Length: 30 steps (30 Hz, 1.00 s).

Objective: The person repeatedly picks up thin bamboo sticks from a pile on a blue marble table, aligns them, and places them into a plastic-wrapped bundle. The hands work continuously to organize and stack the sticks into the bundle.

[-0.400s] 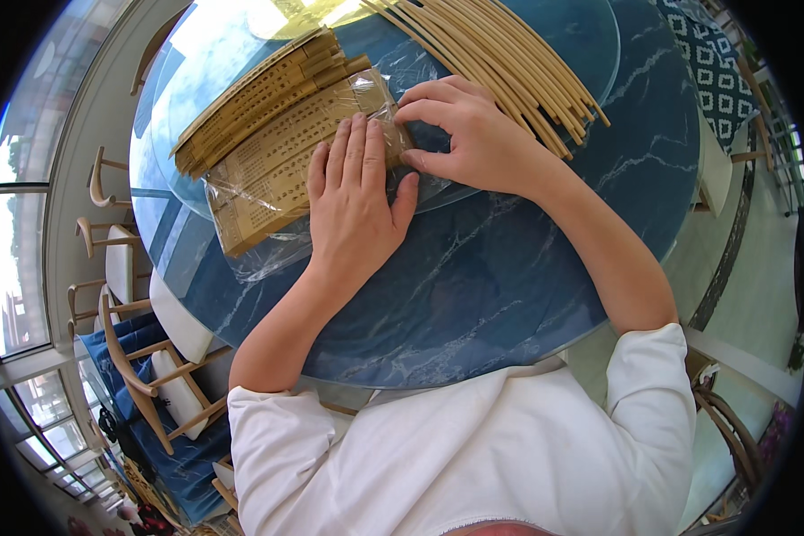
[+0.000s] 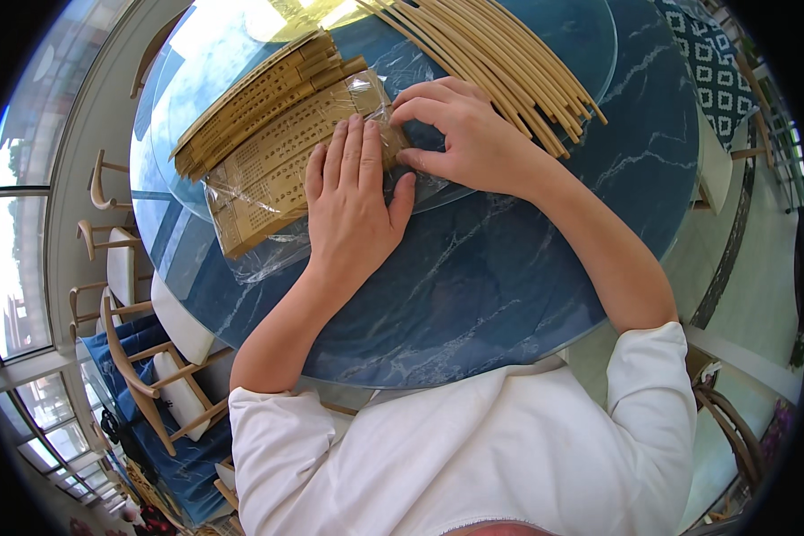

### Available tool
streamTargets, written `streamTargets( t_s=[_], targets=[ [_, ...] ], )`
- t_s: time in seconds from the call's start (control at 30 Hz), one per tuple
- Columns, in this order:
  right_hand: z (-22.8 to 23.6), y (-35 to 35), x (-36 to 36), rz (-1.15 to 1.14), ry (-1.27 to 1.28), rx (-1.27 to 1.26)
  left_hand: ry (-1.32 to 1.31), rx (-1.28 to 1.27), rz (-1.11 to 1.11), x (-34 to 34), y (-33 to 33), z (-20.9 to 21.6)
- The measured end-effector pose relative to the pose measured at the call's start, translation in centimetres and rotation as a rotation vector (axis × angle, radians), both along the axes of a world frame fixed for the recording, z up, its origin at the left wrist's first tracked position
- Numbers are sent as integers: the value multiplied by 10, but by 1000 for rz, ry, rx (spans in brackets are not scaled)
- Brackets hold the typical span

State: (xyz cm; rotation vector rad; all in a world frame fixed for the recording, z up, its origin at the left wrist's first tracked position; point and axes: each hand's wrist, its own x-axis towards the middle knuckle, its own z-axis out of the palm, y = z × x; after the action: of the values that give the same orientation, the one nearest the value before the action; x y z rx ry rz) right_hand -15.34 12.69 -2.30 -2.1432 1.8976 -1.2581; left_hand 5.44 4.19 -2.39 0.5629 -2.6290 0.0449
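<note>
A flat brown package (image 2: 268, 192) with rows of dark printed characters lies in clear plastic wrap (image 2: 272, 259) on the table. My left hand (image 2: 353, 192) rests flat on top of it, fingers stretched forward and thumb out to the side. At the package's right end, the curled thumb and fingers of my right hand (image 2: 473, 138) grip the end and its plastic. Part of that end is hidden by the hands. Against the package's far side lie several narrow brown printed packets (image 2: 250, 107), stacked together.
Several long, thin tan sticks (image 2: 509, 67) lie in a bundle beyond my right hand. Everything rests on a round blue marbled table (image 2: 473, 295) with a glass turntable (image 2: 598, 45). Wooden chairs (image 2: 156, 384) stand at the left, and a patterned cloth (image 2: 710, 76) hangs at the right.
Both hands keep their places on the package. My right hand has shifted very slightly left; otherwise the things look the same.
</note>
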Motion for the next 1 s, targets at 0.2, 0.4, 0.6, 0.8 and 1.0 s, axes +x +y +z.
streamTargets(
  t_s=[0.2,0.4,0.6,0.8,1.0],
  targets=[
    [-1,0,2,-27,-28,2,-5,-4,1,0,0,0],
    [0,1,3,-23,-2,12,-1,10,0,0,1,1],
    [4,3,3,-15,-23,45,-1,14,0,0,0,1],
    [-1,3,6,-29,5,26,9,15,-4,1,0,1],
    [2,2,6,-25,-28,37,6,15,-4,1,0,1]
  ],
)
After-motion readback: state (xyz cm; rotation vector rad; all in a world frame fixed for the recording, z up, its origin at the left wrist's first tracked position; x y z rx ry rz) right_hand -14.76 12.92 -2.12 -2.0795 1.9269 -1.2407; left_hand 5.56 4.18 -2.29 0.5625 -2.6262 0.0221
